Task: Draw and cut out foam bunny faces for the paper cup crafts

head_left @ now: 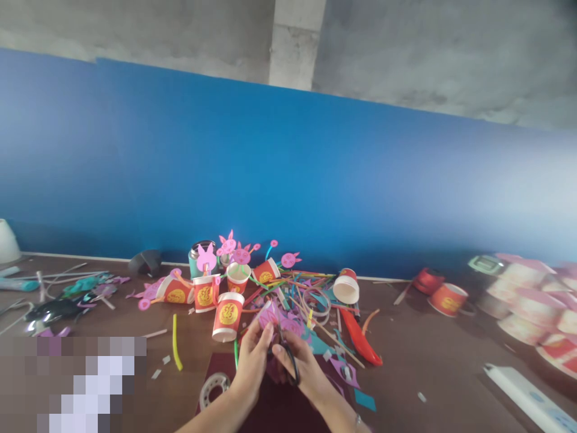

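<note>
My left hand [252, 359] is closed round a small pink paper piece [267, 316], holding it up over the brown table [428, 367]. My right hand [297, 365] grips black-handled scissors [288, 355], whose blades point up into the pink piece. Both hands meet above a dark maroon sheet [279, 403]. Just beyond them lies a heap of coloured paper strips and scraps [306, 294], and several red-and-white paper cups [228, 316] stand or lie there, some with pink paper bunny shapes [206, 258] stuck on.
A tape roll [214, 386] lies left of my forearm, a yellow strip [175, 349] beyond it. A red knife-like tool [360, 343] rests to the right. Pink-lidded bowls [532, 300] crowd the far right, a white box [532, 397] in front. A blue wall [315, 180] backs the table.
</note>
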The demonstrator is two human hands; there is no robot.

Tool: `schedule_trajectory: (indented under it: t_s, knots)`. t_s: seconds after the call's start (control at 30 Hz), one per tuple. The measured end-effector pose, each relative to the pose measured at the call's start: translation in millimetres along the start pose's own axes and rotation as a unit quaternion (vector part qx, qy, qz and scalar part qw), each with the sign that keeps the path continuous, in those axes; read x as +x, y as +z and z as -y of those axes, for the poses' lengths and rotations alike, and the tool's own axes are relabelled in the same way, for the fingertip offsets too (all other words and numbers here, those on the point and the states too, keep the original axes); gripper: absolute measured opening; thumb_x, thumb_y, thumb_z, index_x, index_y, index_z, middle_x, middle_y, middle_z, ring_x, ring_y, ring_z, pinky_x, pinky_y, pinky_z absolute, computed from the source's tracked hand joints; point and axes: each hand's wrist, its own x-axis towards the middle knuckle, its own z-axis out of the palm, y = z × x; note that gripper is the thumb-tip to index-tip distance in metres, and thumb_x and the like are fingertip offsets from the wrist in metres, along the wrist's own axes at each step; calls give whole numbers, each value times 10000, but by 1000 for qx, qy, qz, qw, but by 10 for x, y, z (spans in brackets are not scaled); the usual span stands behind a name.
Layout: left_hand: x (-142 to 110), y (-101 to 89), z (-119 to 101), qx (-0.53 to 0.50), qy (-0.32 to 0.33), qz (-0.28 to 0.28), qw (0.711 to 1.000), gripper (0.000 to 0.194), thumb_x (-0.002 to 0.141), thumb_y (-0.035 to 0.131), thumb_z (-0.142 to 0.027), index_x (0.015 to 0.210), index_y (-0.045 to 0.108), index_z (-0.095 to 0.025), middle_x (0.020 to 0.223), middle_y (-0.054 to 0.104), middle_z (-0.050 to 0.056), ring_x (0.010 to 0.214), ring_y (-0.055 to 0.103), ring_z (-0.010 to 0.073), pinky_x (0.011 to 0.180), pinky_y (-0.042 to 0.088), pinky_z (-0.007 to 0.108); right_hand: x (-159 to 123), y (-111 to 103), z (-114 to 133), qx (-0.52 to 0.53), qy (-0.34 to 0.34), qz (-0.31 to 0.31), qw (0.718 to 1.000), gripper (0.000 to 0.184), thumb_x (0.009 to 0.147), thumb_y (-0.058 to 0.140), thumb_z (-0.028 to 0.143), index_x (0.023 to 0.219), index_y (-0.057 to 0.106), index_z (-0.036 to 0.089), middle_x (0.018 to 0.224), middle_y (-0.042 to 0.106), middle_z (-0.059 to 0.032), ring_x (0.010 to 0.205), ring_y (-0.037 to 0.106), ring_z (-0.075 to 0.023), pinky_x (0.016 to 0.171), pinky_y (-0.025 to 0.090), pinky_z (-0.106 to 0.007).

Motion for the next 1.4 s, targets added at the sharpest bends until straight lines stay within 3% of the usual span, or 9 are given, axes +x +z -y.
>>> schedule_trajectory:
  t_s: [0.23,0.63,0.87,1.07,1.23,1.4]
  knots:
    - [-7,-3,-10,-5,-15,-5,1000,407,675,729,-503,891,680,-162,866,695,59,837,625,221,738,482,272,12,-43,-44,2,10,-11,1000,488,654,723,609,752,565,157,437,445,76,349,386,-58,359,287,-177]
    - [17,-22,55,19,12,1,1000,356,723,683,-511,823,673,-169,804,671,47,788,596,211,765,457,283,-8,-45,-15,16,18,7,1000,467,644,746,581,773,559,173,484,483,65,385,436,-72,394,357,-187]
    - [16,-23,53,39,16,-4,999,364,735,664,-528,746,621,-167,653,579,-1,633,509,153,642,420,244,-15,-48,-7,5,11,8,1000,446,669,729,577,732,540,178,459,451,77,356,399,-61,369,306,-177]
    - [16,-26,48,49,24,-1,999,378,743,645,-546,741,598,-170,692,576,9,690,517,169,660,416,248,-18,-65,13,-10,13,17,1000,448,683,717,578,720,543,167,436,438,83,328,377,-52,345,280,-169]
    - [23,-41,55,59,20,12,998,400,743,636,-558,752,606,-160,631,543,-9,607,473,142,596,395,240,-5,-98,-27,-5,17,21,1000,475,676,709,599,758,552,159,434,473,72,333,421,-65,341,303,-165]
    - [36,-52,71,54,18,18,998,406,743,633,-560,780,624,-156,723,621,28,717,551,187,686,436,271,7,-144,-62,-22,26,16,999,471,670,718,594,737,549,159,418,456,78,318,395,-59,326,295,-164]
